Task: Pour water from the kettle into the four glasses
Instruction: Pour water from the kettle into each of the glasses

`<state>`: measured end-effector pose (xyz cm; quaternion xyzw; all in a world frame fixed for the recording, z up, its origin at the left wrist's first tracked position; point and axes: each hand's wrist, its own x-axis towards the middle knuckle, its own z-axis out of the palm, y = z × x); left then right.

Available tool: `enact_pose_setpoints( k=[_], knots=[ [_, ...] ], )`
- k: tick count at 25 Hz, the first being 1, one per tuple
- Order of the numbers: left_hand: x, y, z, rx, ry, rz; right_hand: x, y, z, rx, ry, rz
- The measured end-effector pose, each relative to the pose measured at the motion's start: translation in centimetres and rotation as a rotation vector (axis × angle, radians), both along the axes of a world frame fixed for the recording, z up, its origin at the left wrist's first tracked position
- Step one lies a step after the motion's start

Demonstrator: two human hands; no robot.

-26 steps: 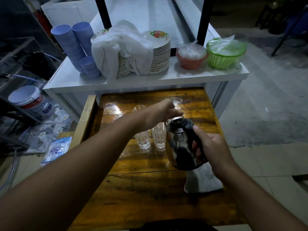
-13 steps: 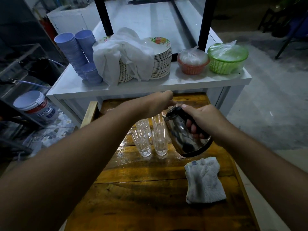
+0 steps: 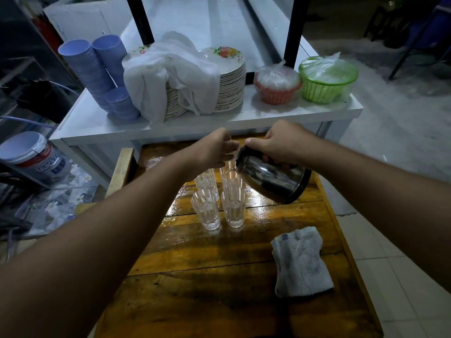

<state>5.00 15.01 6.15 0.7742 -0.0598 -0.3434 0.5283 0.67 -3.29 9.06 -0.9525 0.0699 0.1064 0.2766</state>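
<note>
A shiny steel kettle (image 3: 271,181) with a black base hangs tilted to the left above the wooden table (image 3: 219,289). My right hand (image 3: 280,145) grips its handle from above. My left hand (image 3: 212,152) reaches in from the left, fingertips against the kettle's lid by the spout. Several clear ribbed glasses stand upright, close together, under the spout: near-left glass (image 3: 206,211), near-right glass (image 3: 233,208), far-left glass (image 3: 207,181), far-right glass (image 3: 229,178). The spout sits just over the far-right glass. The far glasses are partly hidden by my left hand.
A folded grey cloth (image 3: 300,262) lies on the table's right side. The tabletop is wet around the glasses. Behind stands a white counter (image 3: 97,125) with stacked plates (image 3: 231,86), blue cups (image 3: 83,67) and two plastic baskets (image 3: 327,81). A paint bucket (image 3: 31,154) sits at the left.
My right hand has lifted the kettle off the table and tipped it further left over the glasses. My left hand has stayed at the lid.
</note>
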Motion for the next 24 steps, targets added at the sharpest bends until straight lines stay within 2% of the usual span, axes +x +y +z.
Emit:
enact_pose_setpoints(
  k=[9, 24],
  knots=[
    [0.2, 0.9, -0.5, -0.067, 0.084, 0.072, 2.9, 1.4, 0.5, -0.310, -0.077, 0.172],
    [0.1, 2.8, -1.0, -0.103, 0.071, 0.074, 4.2, 3.7, 1.7, -0.507, -0.129, 0.341]
  ],
)
